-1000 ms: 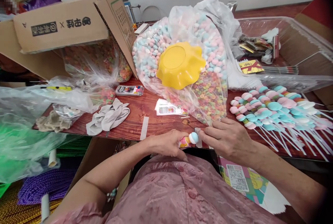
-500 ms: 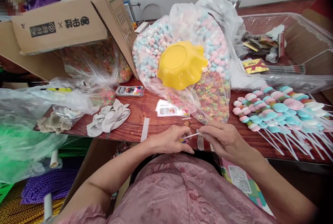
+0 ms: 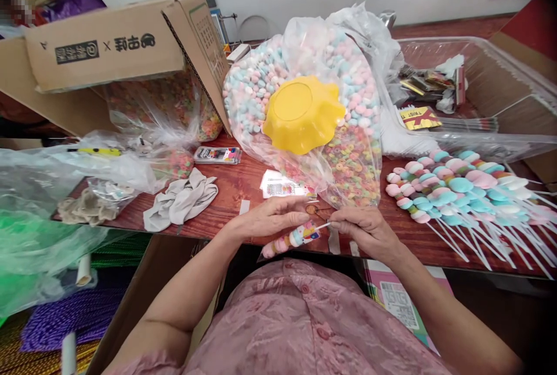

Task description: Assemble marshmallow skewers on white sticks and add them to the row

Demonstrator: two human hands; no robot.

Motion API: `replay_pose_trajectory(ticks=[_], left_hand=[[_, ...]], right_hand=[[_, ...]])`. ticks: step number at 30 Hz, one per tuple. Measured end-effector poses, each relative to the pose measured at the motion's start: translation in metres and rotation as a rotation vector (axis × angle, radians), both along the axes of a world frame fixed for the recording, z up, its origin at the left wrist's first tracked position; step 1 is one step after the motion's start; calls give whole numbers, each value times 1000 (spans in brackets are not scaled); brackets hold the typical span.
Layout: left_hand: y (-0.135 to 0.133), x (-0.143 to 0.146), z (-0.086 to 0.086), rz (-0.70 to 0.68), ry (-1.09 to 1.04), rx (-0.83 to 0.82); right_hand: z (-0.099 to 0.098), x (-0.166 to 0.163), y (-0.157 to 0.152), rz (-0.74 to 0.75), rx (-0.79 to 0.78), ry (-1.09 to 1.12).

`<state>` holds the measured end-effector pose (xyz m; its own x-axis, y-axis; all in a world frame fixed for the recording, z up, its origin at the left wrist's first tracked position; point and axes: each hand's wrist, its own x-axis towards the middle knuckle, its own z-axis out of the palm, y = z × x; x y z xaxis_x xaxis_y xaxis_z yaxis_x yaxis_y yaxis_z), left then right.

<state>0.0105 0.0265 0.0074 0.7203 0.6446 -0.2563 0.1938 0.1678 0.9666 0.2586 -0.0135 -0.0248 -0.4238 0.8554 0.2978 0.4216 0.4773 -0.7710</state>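
Observation:
A candy skewer (image 3: 290, 239) of pink, blue and yellow pieces lies across my lap edge, seemingly in a clear sleeve. My right hand (image 3: 364, 229) pinches its white stick at the right end. My left hand (image 3: 270, 217) hovers over the candy end, fingers stretched out and loosely apart, touching the sleeve's top. Both hands sit at the near edge of the red-brown table (image 3: 226, 201). A pile of finished candy skewers (image 3: 452, 186) lies to the right of my right hand.
A big clear bag of pastel and ring candies (image 3: 348, 131) stands behind the hands with a yellow bowl (image 3: 301, 114) on it. A cardboard box (image 3: 108, 53) and plastic bags lie left, a grey cloth (image 3: 183, 201) nearby, a clear bin (image 3: 478, 90) at right.
The left hand has opened and risen off the candy. The skewer now shows full length, slid out to the left, while the right hand keeps pinching the stick.

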Motion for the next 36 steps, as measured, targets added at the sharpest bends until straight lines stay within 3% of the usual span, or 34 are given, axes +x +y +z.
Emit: replay_pose_trajectory(ticks=[3, 8, 12, 18, 21, 27, 29, 33, 36], left_hand=[[-3, -6, -9, -110, 108, -152], [-23, 9, -23, 186, 41, -364], [-29, 21, -21, 323, 1, -344], [-23, 38, -19, 608, -197, -222], [-26, 47, -24, 597, -174, -144], [-32, 49, -31, 327, -335, -174], [-31, 46, -32, 276, -365, -172], [-28, 45, -34, 337, -390, -210], [-26, 48, -36, 430, -498, -381]], right_hand=[[1, 3, 2, -1, 18, -2], [10, -8, 8, 9, 153, -49], [17, -17, 11, -47, 168, -36], [8, -32, 5, -344, -92, 369], [-6, -46, -2, -347, -108, 302], [-10, -55, -1, -390, 232, 139], [-10, -55, 2, -394, 264, 145], [-12, -62, 6, -427, 227, 258], [-12, -65, 10, -446, 194, 314]])
